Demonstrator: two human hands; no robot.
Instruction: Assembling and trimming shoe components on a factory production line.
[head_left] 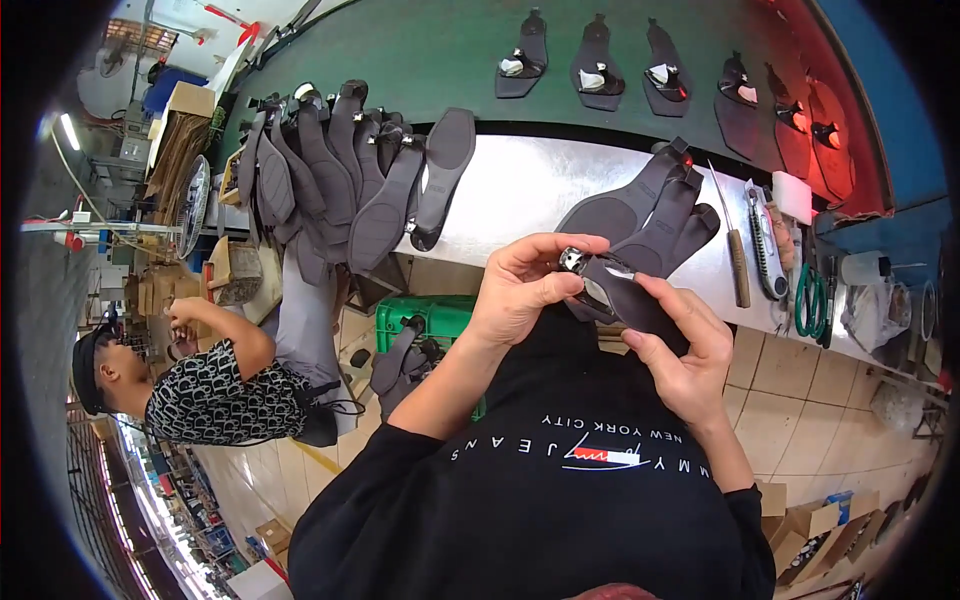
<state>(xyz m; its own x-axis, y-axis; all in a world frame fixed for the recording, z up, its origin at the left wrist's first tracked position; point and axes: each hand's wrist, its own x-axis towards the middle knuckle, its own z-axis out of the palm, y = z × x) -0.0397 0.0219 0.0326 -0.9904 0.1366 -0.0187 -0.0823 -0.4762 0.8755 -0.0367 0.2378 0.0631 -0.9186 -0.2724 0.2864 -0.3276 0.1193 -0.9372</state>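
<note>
A dark sandal [645, 306] is held between both hands, near the edge of the metal table [510, 190]. Its shiny strap end is pinched by the left hand [520, 290], its sole by the right hand [690, 350]. The parts under the fingers are hidden. Just beyond, the table is partly covered by stacked sandals [610, 212]; a wooden-handled tool [739, 265] is laid to their right.

On the shiny metal surface [510, 190], a thin metal tool with a wooden handle [739, 268] lies near a grey utility knife [768, 252], green-handled scissors [813, 300] and a white rectangular block [792, 196]; below stands a green plastic crate [430, 314].
</note>
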